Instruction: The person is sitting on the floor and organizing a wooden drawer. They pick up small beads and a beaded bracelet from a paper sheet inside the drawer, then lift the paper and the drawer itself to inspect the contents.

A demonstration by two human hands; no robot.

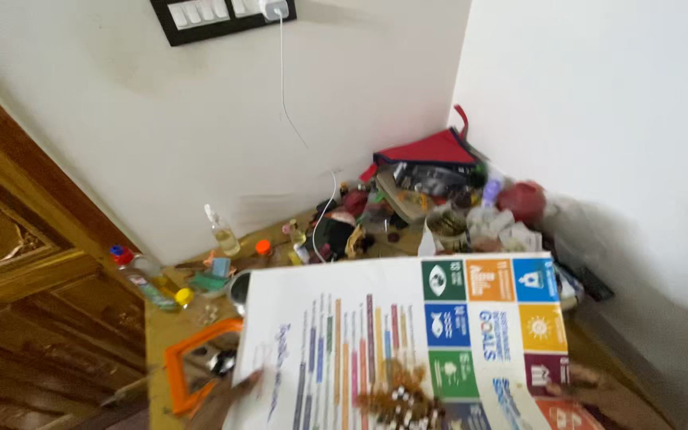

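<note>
**Printed sheet held over a cluttered shelf**

The printed sheet (376,334), a large white poster with coloured vertical bars and a grid of coloured squares on its right side, fills the near middle of the view. It tilts up away from the camera, its far edge hanging above a yellowish shelf top (161,326) that runs into the corner of two white walls.

The left hand (220,398) grips the sheet at its near left edge, fingers closed on the paper; the picture is blurred there, so no finer detail of the grip shows. The right hand (599,394) holds the sheet's near right edge beside the dark red square, fingers closed against it.

A cluster of small brown and white pieces (400,398) lies on the near part of the sheet, too blurred to identify.

To the left of the sheet, an orange frame (181,362) lies on the shelf. Farther off stand a clear bottle (223,232) and a lying bottle with a yellow cap (157,285). In the far corner sits a red bag (431,149) over a heap of small items. A white cable (284,95) drops from a black switch panel (220,16) on the wall. A carved wooden door (25,302) stands on the left.
</note>
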